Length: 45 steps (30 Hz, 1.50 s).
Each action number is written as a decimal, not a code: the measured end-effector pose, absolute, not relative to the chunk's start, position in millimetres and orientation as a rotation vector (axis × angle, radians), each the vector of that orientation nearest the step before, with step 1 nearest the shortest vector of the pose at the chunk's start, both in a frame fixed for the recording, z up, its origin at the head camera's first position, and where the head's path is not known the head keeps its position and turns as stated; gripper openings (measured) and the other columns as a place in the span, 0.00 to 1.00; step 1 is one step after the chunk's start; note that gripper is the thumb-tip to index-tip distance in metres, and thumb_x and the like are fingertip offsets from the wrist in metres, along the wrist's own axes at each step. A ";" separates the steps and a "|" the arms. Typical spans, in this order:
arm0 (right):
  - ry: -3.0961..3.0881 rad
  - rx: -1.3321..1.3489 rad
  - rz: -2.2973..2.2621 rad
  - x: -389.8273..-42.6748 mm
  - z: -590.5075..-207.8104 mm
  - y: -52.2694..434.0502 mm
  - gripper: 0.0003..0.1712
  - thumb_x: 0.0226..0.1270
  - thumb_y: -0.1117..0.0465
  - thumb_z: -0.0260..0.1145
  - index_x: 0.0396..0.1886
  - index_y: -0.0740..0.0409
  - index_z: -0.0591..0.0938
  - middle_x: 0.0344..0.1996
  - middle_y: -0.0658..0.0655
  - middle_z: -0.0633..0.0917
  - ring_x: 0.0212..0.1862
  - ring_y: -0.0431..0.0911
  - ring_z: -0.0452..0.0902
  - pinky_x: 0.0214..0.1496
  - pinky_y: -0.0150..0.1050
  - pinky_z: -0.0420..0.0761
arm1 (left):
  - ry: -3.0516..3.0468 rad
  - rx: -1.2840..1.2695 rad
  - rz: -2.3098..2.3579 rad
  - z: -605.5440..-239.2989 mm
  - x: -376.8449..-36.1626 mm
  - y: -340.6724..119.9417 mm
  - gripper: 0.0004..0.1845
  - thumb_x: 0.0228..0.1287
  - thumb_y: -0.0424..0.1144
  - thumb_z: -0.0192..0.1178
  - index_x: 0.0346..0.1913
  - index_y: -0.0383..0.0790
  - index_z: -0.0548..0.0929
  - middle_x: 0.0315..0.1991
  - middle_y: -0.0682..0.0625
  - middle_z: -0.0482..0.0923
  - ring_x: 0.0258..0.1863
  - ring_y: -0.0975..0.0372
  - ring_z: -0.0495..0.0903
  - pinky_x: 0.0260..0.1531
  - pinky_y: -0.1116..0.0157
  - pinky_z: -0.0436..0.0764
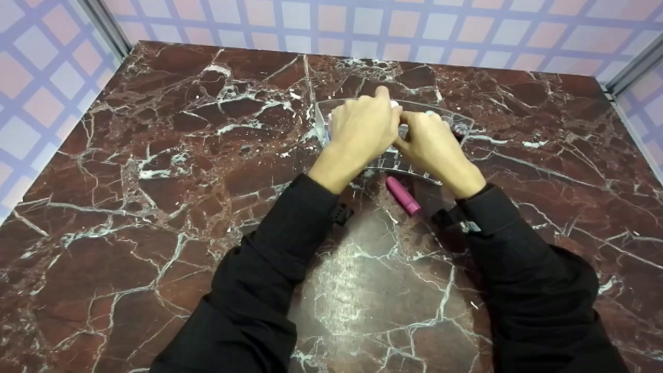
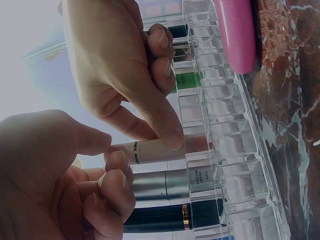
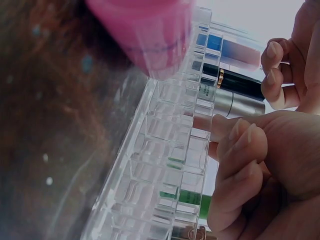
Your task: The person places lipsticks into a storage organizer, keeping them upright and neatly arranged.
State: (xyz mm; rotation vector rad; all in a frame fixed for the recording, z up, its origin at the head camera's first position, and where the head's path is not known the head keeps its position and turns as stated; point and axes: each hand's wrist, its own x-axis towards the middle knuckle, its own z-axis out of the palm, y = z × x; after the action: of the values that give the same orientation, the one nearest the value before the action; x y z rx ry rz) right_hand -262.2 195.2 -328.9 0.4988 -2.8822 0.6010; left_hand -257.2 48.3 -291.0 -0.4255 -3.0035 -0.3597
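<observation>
Two hands (image 1: pixel 362 129) (image 1: pixel 432 145) crowding clear organizer (image 1: pixel 461 124), pink tube (image 1: pixel 403 195) beside

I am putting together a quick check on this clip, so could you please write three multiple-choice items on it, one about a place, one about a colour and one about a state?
1. Where does the pink tube lie?
A. On the marble table, in front of the clear organizer
B. Inside the organizer
C. In the left hand

2. What colour are the sleeves?
A. White
B. Black
C. Red

3. What is the right hand doing?
A. Resting flat on the table
B. Hanging idle, apart from everything
C. Pressing its thumb on a pale lipstick that stands in an organizer slot

Answers: 1 A, the head view shows it on the marble between the wrists. 2 B, both forearms are in black. 3 C, the left wrist view shows the thumb tip on the tube; the left hand is close beside it.
</observation>
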 end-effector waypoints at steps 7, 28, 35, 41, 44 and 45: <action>-2.875 0.512 0.589 -262.6 -329.7 195.1 0.15 0.74 0.56 0.62 0.46 0.65 0.84 0.19 0.56 0.76 0.22 0.52 0.72 0.30 0.51 0.78 | -3.003 -0.412 -0.376 -290.5 -257.4 47.7 0.26 0.81 0.56 0.40 0.65 0.42 0.72 0.30 0.53 0.76 0.27 0.59 0.76 0.28 0.63 0.77; -3.065 0.633 0.566 -231.4 -298.8 210.1 0.21 0.76 0.47 0.62 0.42 0.62 0.87 0.22 0.56 0.85 0.15 0.44 0.76 0.24 0.40 0.81 | -2.996 -0.454 -0.411 -266.4 -241.8 43.0 0.32 0.82 0.58 0.38 0.73 0.38 0.65 0.28 0.55 0.73 0.23 0.64 0.72 0.23 0.70 0.74; -3.215 0.765 0.445 -207.2 -297.3 228.7 0.28 0.74 0.39 0.62 0.22 0.55 0.83 0.09 0.49 0.77 0.11 0.43 0.74 0.21 0.39 0.80 | -3.079 -0.501 -0.385 -262.9 -240.0 40.3 0.23 0.81 0.58 0.41 0.36 0.47 0.78 0.23 0.57 0.67 0.19 0.66 0.65 0.19 0.72 0.66; -3.334 0.810 0.385 -191.7 -298.3 240.1 0.32 0.70 0.31 0.60 0.21 0.52 0.83 0.09 0.48 0.78 0.10 0.41 0.74 0.22 0.40 0.81 | -3.148 -0.632 -0.244 -264.4 -237.5 39.0 0.24 0.78 0.62 0.45 0.26 0.50 0.68 0.20 0.58 0.62 0.16 0.67 0.58 0.14 0.72 0.59; -3.405 0.858 0.382 -186.8 -299.4 243.7 0.32 0.69 0.29 0.59 0.24 0.51 0.85 0.11 0.48 0.80 0.11 0.42 0.77 0.22 0.38 0.82 | -3.207 -0.697 -0.214 -264.9 -236.3 40.4 0.24 0.78 0.62 0.44 0.29 0.49 0.70 0.22 0.57 0.64 0.16 0.68 0.59 0.14 0.73 0.60; -3.425 0.866 0.378 -185.5 -299.8 244.5 0.33 0.68 0.29 0.59 0.24 0.52 0.85 0.11 0.49 0.80 0.12 0.43 0.77 0.21 0.38 0.81 | -3.231 -0.708 -0.217 -265.2 -235.9 41.1 0.24 0.78 0.63 0.44 0.30 0.49 0.70 0.23 0.57 0.65 0.17 0.68 0.60 0.15 0.73 0.61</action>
State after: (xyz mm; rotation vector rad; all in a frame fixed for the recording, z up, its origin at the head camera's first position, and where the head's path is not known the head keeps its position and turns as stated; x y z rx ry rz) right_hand -185.5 244.5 -299.8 0.8660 -3.4248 0.3783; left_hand -235.9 41.1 -265.2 -0.7082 -3.2308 -0.2168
